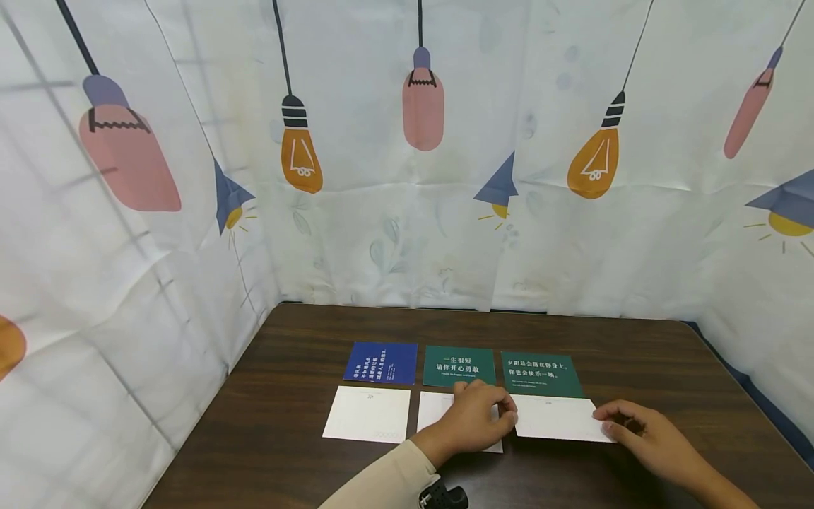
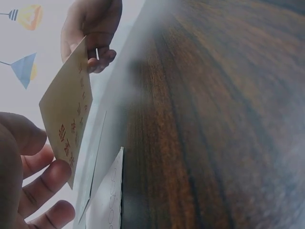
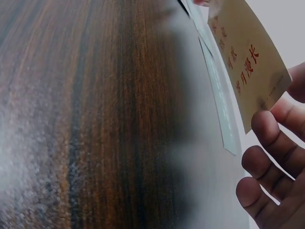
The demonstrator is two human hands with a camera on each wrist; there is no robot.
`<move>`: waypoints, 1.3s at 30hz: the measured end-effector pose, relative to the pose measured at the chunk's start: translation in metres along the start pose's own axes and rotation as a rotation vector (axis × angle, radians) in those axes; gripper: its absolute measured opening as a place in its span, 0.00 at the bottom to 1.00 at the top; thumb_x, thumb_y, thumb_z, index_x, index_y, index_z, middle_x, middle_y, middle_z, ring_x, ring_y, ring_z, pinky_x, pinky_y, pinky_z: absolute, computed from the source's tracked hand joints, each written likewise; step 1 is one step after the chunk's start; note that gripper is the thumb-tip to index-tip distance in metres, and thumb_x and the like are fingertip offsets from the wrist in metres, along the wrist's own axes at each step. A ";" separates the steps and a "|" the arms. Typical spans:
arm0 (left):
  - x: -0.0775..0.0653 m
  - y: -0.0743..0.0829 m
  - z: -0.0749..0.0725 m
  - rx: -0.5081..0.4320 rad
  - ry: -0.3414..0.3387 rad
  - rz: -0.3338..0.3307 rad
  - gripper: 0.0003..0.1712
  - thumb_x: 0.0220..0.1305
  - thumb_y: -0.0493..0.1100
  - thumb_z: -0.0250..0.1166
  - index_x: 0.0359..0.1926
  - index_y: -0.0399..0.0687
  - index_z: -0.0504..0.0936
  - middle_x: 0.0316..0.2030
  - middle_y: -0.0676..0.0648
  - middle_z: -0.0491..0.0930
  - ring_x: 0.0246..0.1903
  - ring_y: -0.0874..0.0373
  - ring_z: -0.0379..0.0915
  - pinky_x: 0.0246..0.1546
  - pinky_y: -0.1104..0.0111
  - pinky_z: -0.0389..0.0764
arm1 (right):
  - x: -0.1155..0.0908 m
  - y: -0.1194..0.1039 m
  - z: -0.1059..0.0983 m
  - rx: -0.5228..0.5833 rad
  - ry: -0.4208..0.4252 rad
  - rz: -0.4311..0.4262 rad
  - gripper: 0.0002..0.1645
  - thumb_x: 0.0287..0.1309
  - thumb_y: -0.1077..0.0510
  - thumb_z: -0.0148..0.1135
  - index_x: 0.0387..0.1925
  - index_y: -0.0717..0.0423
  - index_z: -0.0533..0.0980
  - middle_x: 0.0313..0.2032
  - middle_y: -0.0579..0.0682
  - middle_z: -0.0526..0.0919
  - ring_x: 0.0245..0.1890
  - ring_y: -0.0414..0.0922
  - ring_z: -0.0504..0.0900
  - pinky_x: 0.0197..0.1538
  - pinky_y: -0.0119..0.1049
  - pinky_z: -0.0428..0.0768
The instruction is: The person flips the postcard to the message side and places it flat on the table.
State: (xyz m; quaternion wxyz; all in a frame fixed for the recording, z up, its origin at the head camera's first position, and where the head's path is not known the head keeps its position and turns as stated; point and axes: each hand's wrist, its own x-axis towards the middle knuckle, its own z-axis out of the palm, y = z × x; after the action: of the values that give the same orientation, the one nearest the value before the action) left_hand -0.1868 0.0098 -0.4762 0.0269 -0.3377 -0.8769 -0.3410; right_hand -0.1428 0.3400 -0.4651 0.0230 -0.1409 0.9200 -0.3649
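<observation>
A postcard (image 1: 559,418) is raised off the table, its white side up and its cream underside with red characters showing in both wrist views. My left hand (image 1: 473,418) pinches it at the left edge between thumb and fingers. At the opposite edge, my right hand (image 1: 655,438) pinches it the same way. Below my left hand a white postcard (image 1: 435,408) lies partly covered on the table. Another white postcard (image 1: 369,413) lies further left. Behind them are a blue postcard (image 1: 381,363), a green postcard (image 1: 459,365) and a second green postcard (image 1: 540,375), in a row.
The dark wooden table (image 1: 254,424) carries the cards. A white curtain (image 1: 394,233) printed with hanging lamps stands along the back and sides. A black strap device (image 1: 441,495) sits on the left wrist, below a beige sleeve (image 1: 388,477).
</observation>
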 end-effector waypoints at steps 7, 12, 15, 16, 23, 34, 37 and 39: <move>0.000 -0.002 0.003 0.059 -0.007 0.017 0.04 0.70 0.51 0.64 0.40 0.63 0.85 0.31 0.74 0.77 0.38 0.73 0.63 0.44 0.61 0.55 | 0.000 0.001 0.000 0.037 -0.047 -0.007 0.15 0.73 0.51 0.61 0.53 0.55 0.80 0.41 0.43 0.84 0.31 0.39 0.78 0.33 0.35 0.77; -0.001 -0.002 0.004 0.090 -0.021 0.018 0.05 0.69 0.51 0.65 0.42 0.63 0.86 0.32 0.74 0.78 0.39 0.73 0.63 0.45 0.62 0.55 | 0.000 0.004 0.002 0.019 -0.037 -0.028 0.14 0.72 0.51 0.63 0.53 0.53 0.80 0.39 0.41 0.82 0.32 0.37 0.76 0.33 0.34 0.76; -0.001 -0.001 0.003 0.097 -0.027 0.022 0.06 0.68 0.50 0.66 0.43 0.62 0.87 0.34 0.73 0.79 0.39 0.73 0.63 0.44 0.62 0.55 | 0.000 0.005 0.004 0.017 -0.035 -0.032 0.14 0.70 0.51 0.65 0.52 0.53 0.80 0.37 0.41 0.79 0.32 0.37 0.75 0.32 0.33 0.76; -0.001 -0.001 0.003 0.100 -0.029 0.024 0.06 0.68 0.50 0.66 0.43 0.62 0.87 0.34 0.73 0.79 0.40 0.72 0.64 0.44 0.62 0.55 | 0.000 0.006 0.004 0.022 -0.036 -0.030 0.14 0.70 0.51 0.65 0.51 0.53 0.80 0.37 0.42 0.79 0.31 0.37 0.75 0.32 0.33 0.76; -0.002 -0.002 0.004 0.147 -0.056 0.030 0.07 0.66 0.51 0.67 0.43 0.65 0.89 0.36 0.72 0.79 0.43 0.70 0.64 0.43 0.62 0.54 | -0.001 0.006 0.006 0.055 -0.065 -0.026 0.17 0.67 0.51 0.68 0.51 0.56 0.80 0.35 0.43 0.77 0.29 0.38 0.75 0.31 0.33 0.76; -0.003 0.001 0.003 0.216 -0.093 0.041 0.09 0.63 0.53 0.71 0.45 0.66 0.90 0.37 0.71 0.80 0.45 0.68 0.63 0.45 0.59 0.53 | -0.001 0.012 0.009 0.032 -0.081 -0.061 0.17 0.65 0.50 0.69 0.50 0.55 0.80 0.34 0.41 0.77 0.30 0.36 0.75 0.31 0.32 0.76; -0.003 0.002 0.004 0.248 -0.095 0.045 0.10 0.62 0.53 0.71 0.45 0.66 0.90 0.39 0.71 0.80 0.46 0.67 0.63 0.45 0.59 0.53 | -0.001 0.013 0.010 0.000 -0.072 -0.074 0.17 0.65 0.50 0.70 0.50 0.53 0.80 0.34 0.40 0.76 0.31 0.35 0.74 0.32 0.32 0.76; -0.004 0.002 0.005 0.270 -0.097 0.047 0.10 0.62 0.54 0.72 0.45 0.67 0.90 0.40 0.70 0.80 0.46 0.66 0.64 0.45 0.59 0.53 | -0.001 0.013 0.011 -0.021 -0.071 -0.080 0.17 0.64 0.49 0.70 0.49 0.51 0.80 0.34 0.40 0.76 0.32 0.34 0.74 0.33 0.32 0.75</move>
State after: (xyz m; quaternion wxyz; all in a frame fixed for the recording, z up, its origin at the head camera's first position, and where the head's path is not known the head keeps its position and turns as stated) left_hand -0.1820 0.0120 -0.4802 0.0378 -0.3675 -0.9069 -0.2025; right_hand -0.1432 0.3423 -0.4818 0.0397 -0.1905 0.9161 -0.3504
